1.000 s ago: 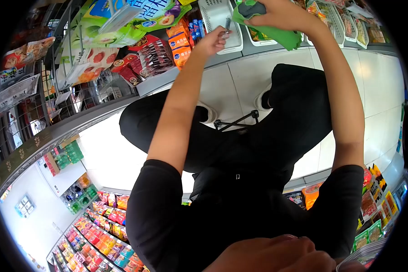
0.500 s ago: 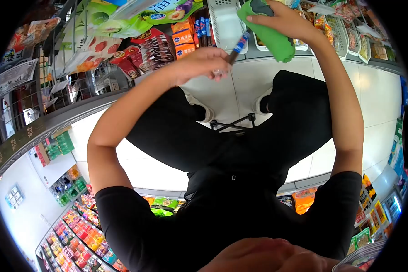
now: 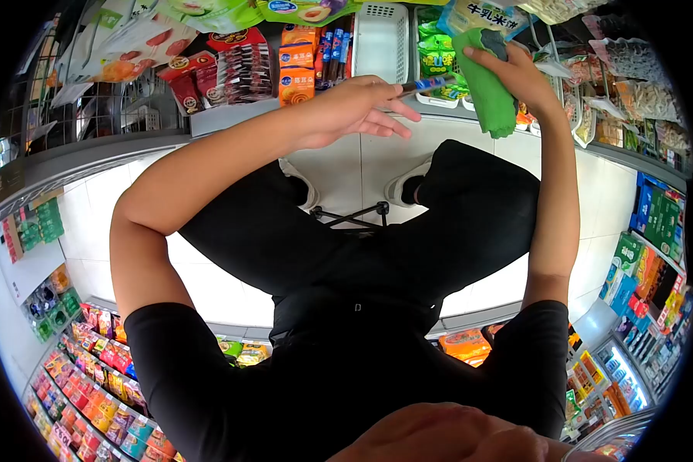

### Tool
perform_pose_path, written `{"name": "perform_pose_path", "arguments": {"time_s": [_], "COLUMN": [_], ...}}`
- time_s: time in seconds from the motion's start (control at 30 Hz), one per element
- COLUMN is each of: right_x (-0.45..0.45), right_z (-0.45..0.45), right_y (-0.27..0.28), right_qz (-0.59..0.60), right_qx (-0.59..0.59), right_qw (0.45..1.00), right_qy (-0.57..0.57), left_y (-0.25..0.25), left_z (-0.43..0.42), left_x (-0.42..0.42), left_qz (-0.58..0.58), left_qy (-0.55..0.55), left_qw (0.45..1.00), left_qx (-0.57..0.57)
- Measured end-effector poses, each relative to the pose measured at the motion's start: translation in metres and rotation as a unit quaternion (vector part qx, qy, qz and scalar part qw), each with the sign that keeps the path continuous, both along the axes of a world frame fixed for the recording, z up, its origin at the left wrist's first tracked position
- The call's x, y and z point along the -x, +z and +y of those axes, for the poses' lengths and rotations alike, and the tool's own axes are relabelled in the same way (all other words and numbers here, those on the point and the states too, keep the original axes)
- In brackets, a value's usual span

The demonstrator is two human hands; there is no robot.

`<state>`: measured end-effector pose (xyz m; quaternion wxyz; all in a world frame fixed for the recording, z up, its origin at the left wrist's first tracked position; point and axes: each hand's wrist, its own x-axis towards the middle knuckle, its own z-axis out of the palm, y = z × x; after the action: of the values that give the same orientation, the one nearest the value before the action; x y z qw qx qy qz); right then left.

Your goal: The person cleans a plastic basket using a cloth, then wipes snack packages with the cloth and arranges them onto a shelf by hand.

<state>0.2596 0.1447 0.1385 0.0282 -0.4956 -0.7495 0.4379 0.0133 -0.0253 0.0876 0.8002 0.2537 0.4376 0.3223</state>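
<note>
L hand [image 3: 356,114] is pinching a slim, dark, blue-labelled stick [image 3: 427,84] btwn thumb & index, other fingers splaying; stick's hovering nr the grey shelf's [image 3: 231,118] front edge, long axis pointing R twd the soft green cloth [image 3: 485,92] R hand [image 3: 520,81] is gripping.

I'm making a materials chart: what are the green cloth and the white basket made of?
The cloth looks like soft, matte fabric: it hangs from the right hand with a wavy edge, though I can't tell which fibre. The basket is probably hard plastic, fairly smooth, with neat little holes in its wall.
</note>
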Motion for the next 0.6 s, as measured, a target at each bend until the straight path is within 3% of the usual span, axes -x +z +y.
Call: {"name": "perform_pose_path", "arguments": {"time_s": [0.13, 0.27, 0.37, 0.6], "right_x": [0.013, 0.012, 0.017, 0.018], "right_z": [-0.010, -0.002, -0.006, -0.006], "right_y": [0.008, -0.029, -0.027, -0.022], "right_qz": [-0.068, -0.029, 0.095, 0.203], "right_qx": [0.039, 0.056, 0.121, 0.211], "right_qw": [0.997, 0.997, 0.985, 0.951], "right_qy": [-0.019, -0.038, -0.073, -0.099], "left_y": [-0.011, -0.009, -0.001, -0.005], "left_z": [-0.003, -0.006, -0.008, -0.013], "left_x": [-0.002, -0.007, -0.010, -0.016], "left_qz": [-0.012, 0.003, -0.016, 0.043], "left_qy": [0.050, 0.025, -0.019, -0.098], "left_qw": [0.999, 0.999, 0.997, 0.985], "left_qx": [0.017, -0.031, -0.066, -0.135]}}
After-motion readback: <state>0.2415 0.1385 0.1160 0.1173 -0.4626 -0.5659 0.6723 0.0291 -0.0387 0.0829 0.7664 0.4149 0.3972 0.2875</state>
